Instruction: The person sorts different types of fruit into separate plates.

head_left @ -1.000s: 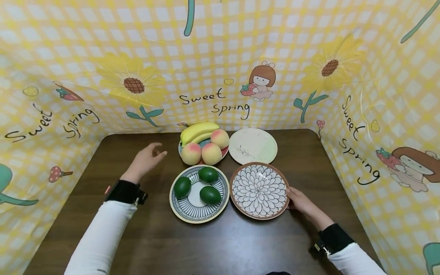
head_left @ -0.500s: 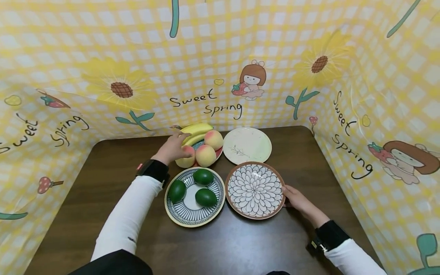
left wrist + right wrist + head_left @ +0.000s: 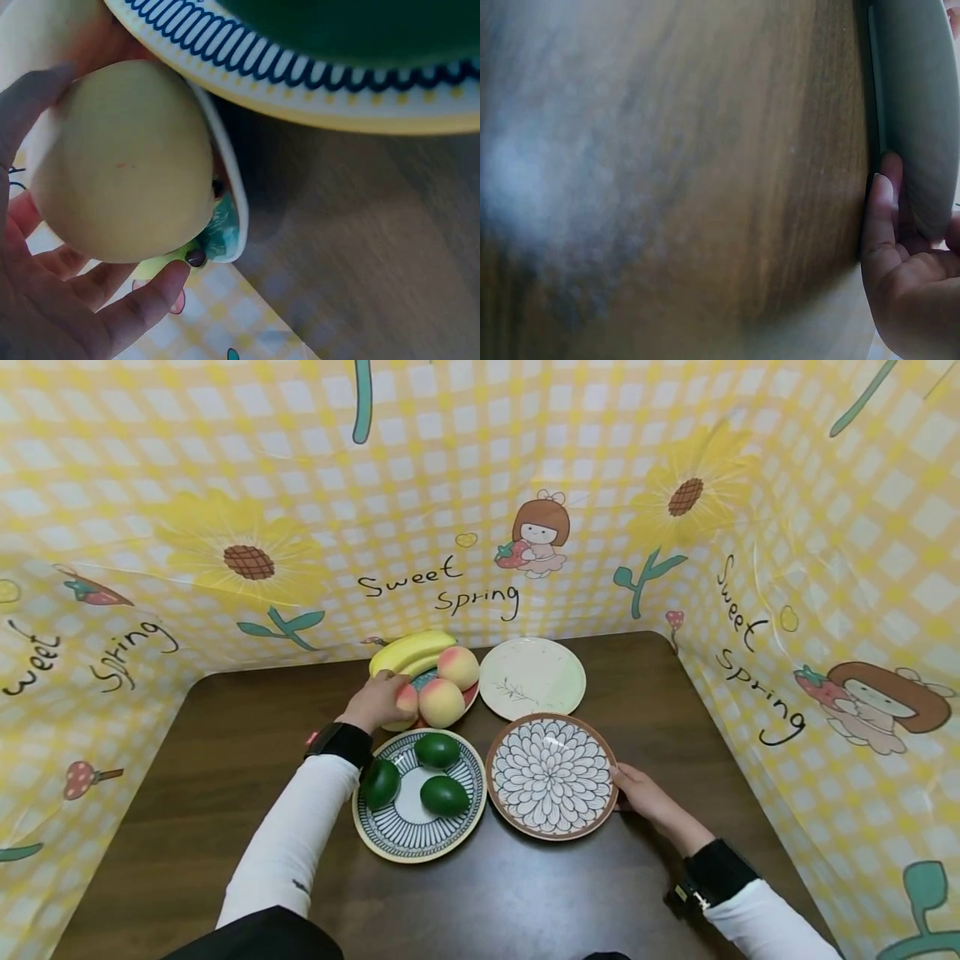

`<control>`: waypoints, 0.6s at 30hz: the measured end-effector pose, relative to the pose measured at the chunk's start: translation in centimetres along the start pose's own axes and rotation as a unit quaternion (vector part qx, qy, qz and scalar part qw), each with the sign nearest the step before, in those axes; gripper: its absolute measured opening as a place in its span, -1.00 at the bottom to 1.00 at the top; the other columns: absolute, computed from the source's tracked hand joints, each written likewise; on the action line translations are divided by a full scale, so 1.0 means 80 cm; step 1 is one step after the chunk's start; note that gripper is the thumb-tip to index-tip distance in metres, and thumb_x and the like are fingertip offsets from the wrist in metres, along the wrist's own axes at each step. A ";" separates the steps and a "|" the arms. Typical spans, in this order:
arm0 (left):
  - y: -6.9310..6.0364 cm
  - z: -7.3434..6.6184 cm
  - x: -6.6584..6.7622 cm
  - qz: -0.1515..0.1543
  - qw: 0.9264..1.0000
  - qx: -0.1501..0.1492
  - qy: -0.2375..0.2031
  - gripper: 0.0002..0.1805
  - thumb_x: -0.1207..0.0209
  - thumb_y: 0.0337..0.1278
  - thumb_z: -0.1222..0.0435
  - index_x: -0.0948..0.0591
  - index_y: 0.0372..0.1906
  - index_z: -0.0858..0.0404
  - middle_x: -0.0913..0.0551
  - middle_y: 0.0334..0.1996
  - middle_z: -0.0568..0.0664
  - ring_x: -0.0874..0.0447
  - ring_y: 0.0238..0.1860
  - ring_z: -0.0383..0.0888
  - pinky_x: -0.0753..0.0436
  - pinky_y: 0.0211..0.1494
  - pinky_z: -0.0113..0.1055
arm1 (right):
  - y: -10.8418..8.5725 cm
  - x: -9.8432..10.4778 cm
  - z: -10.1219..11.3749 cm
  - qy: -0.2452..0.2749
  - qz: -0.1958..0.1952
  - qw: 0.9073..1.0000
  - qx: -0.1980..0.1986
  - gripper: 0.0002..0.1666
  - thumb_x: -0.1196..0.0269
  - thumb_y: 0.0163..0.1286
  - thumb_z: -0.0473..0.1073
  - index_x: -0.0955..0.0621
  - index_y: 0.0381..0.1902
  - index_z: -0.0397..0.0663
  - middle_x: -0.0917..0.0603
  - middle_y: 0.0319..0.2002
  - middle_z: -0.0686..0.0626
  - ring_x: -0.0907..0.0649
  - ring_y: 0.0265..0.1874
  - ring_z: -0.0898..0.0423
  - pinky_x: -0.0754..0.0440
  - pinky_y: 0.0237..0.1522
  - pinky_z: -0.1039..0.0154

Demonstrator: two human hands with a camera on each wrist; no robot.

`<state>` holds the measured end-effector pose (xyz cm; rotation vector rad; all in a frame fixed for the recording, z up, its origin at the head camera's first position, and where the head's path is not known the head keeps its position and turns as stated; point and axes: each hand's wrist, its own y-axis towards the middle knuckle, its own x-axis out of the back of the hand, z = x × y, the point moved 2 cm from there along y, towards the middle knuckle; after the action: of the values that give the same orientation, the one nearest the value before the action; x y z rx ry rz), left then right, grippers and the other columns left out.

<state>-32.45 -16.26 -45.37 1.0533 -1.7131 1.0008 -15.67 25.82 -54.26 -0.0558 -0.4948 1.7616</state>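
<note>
Left hand point(image 3: 372, 702) has moved from left of fruit plate point(image 3: 470, 697) onto its front-left peach point(image 3: 407, 698), thumb and fingers curled round it. Peach near-round (blush uppermost), on plate in front of bananas point(image 3: 411, 652), whose long axis runs left-right. Right hand point(image 3: 643, 793) pinches brown-rimmed plate point(image 3: 551, 777) by right rim, patterned face up.

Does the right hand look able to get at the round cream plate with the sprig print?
Probably not without letting go: the right hand grips the edge of the round brown-rimmed, petal-patterned plate, which sits in front of the cream plate. Nothing lies on the cream plate, though.
</note>
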 end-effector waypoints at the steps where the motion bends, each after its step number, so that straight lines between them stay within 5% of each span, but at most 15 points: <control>1: 0.001 0.001 -0.002 0.001 1.000 0.000 -0.003 -0.13 -0.36 0.14 0.09 -0.34 0.52 0.28 -0.26 0.47 0.44 -0.32 0.42 0.47 -0.49 0.34 0.29 | 0.000 0.000 0.000 0.002 -0.003 1.000 0.000 -0.35 0.23 0.73 -0.12 -0.17 0.44 -0.64 -0.63 -0.04 -0.37 -0.61 -0.29 0.32 -0.65 -0.23 0.40; 18: 0.005 0.006 -0.013 -0.019 0.999 -0.024 0.015 -0.14 -0.41 0.06 0.12 -0.40 0.48 0.29 -0.38 0.40 0.44 -0.39 0.34 0.48 -0.57 0.24 0.29 | 0.001 -0.002 0.000 0.007 -0.013 1.000 0.005 -0.41 0.20 0.72 -0.15 -0.25 0.37 -0.64 -0.67 -0.19 -0.19 -0.60 -0.35 0.32 -0.63 -0.27 0.41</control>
<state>-32.68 -16.32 -46.53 1.0313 -1.6791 0.9427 -15.66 25.65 -54.32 -0.0544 -0.4738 1.7369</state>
